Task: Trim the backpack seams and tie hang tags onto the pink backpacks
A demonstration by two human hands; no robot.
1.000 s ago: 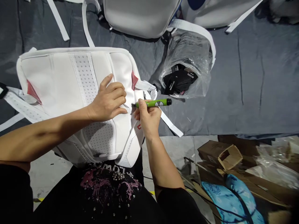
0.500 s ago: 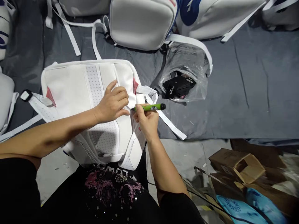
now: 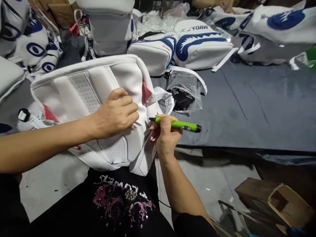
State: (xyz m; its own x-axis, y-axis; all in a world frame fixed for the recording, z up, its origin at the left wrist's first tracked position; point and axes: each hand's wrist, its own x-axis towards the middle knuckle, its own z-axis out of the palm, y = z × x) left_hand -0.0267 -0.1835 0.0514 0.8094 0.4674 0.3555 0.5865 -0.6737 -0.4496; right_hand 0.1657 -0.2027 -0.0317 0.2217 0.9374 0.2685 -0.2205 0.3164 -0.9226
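A white backpack (image 3: 123,74) leans between the table edge and my lap, its back panel and straps facing me. My left hand (image 3: 116,113) is on the panel right of the dotted strip, its fingers curled against the white fabric; a fold of it seems pinched under them. Beside it, at the backpack's right edge, my right hand (image 3: 168,133) holds a green marker (image 3: 184,125). The marker's dark tip points left, close to the fabric; whether it touches, I cannot tell. Red triangular patches mark both sides of the panel.
A clear plastic bag (image 3: 196,102) with black tags lies on the grey table (image 3: 266,98), right of the backpack. More white and blue backpacks (image 3: 204,49) stand along the back and left. An open cardboard box (image 3: 259,197) is on the floor at lower right.
The view has tilted up, showing more bags behind. The backpack's upper part looks raised and closer. My left fingers have curled in more, and the marker has shifted slightly right with my right hand.
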